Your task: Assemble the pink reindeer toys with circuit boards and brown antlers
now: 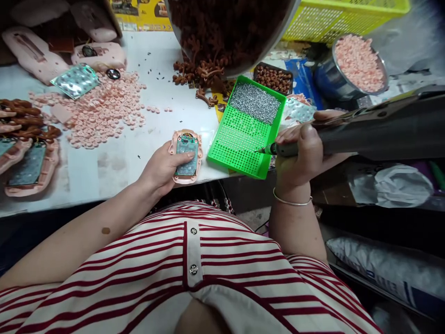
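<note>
My left hand (163, 168) grips a pink toy shell (187, 156) with a silvery circuit pad inside, pressing it against the white table near the front edge. My right hand (301, 147) is wrapped round a dark electric screwdriver (375, 127). Its thin bit points left over the green perforated tray (239, 141), close to the tray's right edge. A heap of small silver screws (255, 101) lies at the far end of that tray.
Loose pink rings (100, 111) spread over the table's left. More pink shells (29, 167) lie at the left edge. A metal bowl of brown rubber parts (222, 32), a yellow basket (344, 14) and a pot of pink pieces (358, 62) stand behind.
</note>
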`<state>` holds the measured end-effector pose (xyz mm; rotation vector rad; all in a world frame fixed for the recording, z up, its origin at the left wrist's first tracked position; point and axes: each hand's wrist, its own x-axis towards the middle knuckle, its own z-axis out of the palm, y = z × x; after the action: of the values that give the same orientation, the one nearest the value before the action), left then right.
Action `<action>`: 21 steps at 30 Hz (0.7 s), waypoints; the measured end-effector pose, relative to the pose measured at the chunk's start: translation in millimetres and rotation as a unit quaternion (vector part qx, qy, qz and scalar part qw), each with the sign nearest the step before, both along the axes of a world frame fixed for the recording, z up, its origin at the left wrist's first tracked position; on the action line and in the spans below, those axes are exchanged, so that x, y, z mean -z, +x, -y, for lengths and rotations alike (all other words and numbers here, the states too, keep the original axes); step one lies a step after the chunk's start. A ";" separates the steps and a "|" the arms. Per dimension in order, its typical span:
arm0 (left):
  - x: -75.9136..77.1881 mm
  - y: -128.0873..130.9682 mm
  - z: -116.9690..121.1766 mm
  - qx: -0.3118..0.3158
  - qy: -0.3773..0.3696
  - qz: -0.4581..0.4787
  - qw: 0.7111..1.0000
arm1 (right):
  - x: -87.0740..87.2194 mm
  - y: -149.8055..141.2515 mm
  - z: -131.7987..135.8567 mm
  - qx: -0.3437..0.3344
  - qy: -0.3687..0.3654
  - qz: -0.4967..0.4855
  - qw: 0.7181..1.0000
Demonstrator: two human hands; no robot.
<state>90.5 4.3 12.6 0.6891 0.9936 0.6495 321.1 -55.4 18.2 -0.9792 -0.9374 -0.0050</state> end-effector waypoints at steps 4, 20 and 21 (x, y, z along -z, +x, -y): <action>-0.6 0.1 0.2 0.011 0.006 0.003 1.000 | 7.6 4.4 -2.8 0.030 -0.004 0.006 1.000; -1.9 0.5 -0.3 0.016 0.013 0.007 1.000 | 9.2 5.6 0.1 0.003 -0.038 0.006 0.999; -2.1 1.0 -0.6 0.011 0.009 0.005 1.000 | 7.3 4.7 -0.2 0.000 -0.034 0.001 0.999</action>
<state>91.5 4.9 14.6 0.7103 0.9704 0.6428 325.8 -55.2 10.9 -1.0423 -0.9448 0.0267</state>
